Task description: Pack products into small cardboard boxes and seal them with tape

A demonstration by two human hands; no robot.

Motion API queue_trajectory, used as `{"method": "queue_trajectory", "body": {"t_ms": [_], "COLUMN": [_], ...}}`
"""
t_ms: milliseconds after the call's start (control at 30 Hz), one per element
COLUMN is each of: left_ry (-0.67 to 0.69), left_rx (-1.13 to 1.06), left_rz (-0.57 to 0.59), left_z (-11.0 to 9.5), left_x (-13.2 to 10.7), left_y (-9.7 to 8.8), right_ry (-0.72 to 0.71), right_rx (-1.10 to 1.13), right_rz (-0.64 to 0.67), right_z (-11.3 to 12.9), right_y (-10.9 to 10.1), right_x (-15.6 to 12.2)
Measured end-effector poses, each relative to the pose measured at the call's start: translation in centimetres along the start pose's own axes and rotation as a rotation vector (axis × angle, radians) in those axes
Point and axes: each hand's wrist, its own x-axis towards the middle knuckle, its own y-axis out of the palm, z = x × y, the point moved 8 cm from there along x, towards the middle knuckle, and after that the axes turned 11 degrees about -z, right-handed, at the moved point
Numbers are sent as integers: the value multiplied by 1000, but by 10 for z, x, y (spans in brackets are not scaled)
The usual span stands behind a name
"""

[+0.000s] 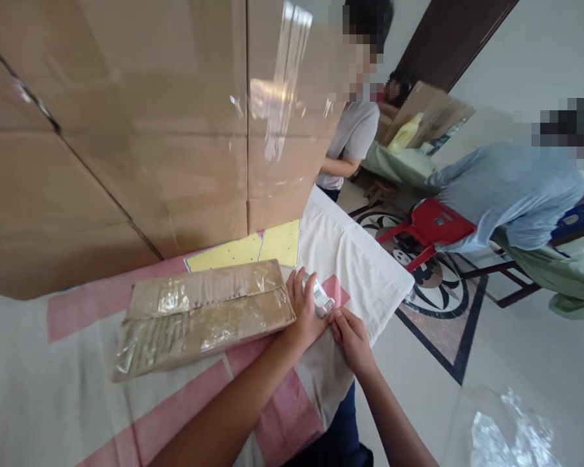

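My left hand [304, 311] is wrapped round a small silvery-white, rounded object [321, 299] that looks like a roll of clear tape; its exact kind is hard to make out. Close by, my right hand [351, 336] has its thumb and fingers pinched together at the near edge of that object. What lies between those fingertips is too small to see. Just left of my left hand, a long flat cardboard box [209, 318] with shiny clear tape over its flaps rests on the cloth-covered table [360, 259].
Large stacked cardboard cartons [165, 130] stand along the table's far side, with a yellow patterned sheet [243, 250] before them. One person [353, 133] stands beyond the cartons. Another person [506, 188] sits on a red chair [440, 224] at right. Crumpled clear plastic [511, 431] lies on the floor.
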Motion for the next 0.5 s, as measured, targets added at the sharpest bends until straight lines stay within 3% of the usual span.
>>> {"method": "queue_trajectory", "body": {"t_ms": [167,367,500], "left_ry": [158,-46,-120], "left_rx": [-69,71,67], "left_rz": [105,115,162], "left_z": [-21,3,5], "left_x": [-10,-9,-5], "left_y": [-6,9,12], "right_ry": [-94,-135,-118], "right_rx": [-45,-91,-33], "right_rz": [-74,-157,-165], "right_z": [20,27,17], "right_y": [-17,-46,-51], "right_x": [-18,-37,-44]}}
